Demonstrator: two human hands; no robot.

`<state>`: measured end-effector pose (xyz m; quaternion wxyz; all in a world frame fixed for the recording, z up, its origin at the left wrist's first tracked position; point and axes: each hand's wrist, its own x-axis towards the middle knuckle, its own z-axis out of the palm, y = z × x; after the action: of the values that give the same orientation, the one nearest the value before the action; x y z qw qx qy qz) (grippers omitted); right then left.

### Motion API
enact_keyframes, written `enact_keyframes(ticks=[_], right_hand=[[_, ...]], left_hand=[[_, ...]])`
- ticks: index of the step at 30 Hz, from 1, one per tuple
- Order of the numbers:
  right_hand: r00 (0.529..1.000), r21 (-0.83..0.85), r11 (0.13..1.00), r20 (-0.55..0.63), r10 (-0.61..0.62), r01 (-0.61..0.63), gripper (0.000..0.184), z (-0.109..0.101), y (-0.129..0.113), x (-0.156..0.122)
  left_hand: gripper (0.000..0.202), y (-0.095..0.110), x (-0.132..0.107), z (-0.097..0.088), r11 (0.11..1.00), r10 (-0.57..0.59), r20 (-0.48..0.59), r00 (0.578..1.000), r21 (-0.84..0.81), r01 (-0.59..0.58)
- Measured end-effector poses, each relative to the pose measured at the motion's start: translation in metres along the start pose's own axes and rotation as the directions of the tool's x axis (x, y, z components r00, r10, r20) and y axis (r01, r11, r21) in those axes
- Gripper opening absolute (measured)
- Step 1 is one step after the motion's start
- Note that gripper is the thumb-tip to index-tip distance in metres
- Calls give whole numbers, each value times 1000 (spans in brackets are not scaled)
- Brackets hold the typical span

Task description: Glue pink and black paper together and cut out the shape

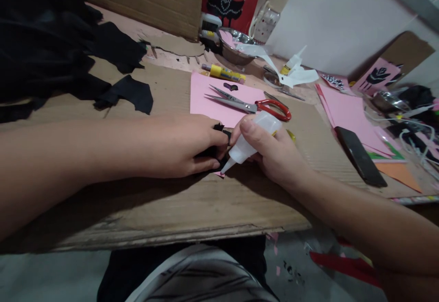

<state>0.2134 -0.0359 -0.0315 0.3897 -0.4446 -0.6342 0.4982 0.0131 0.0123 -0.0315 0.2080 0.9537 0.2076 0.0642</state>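
My right hand (277, 153) is wrapped round a white glue bottle (245, 147), tilted so its narrow nozzle points down and left. The nozzle tip touches or almost touches a small pink paper corner (219, 174). My left hand (207, 148) curls over a black cut piece (206, 164), its thumb and fingers pressing round it; most of that piece is hidden. Just beyond both hands lies a sheet of pink paper (203, 98). Red-handled scissors (240, 102) rest on it with their blades apart, beside a small dark cutout (231, 86).
Black scraps (132, 94) lie on the cardboard at the left. A yellow glue stick (224, 73), a metal bowl (236, 52) and another glue bottle (293, 62) stand or lie behind. To the right are a dark phone (361, 156) and stacked pink sheets (346, 110).
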Motion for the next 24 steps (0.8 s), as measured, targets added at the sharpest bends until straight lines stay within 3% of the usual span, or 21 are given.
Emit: enact_keyframes(ticks=[24], right_hand=[[1000, 69, 998, 13, 10, -11, 36, 1, 0, -1]], left_hand=[[10, -4, -2, 3, 999, 30, -24, 999, -14, -31]])
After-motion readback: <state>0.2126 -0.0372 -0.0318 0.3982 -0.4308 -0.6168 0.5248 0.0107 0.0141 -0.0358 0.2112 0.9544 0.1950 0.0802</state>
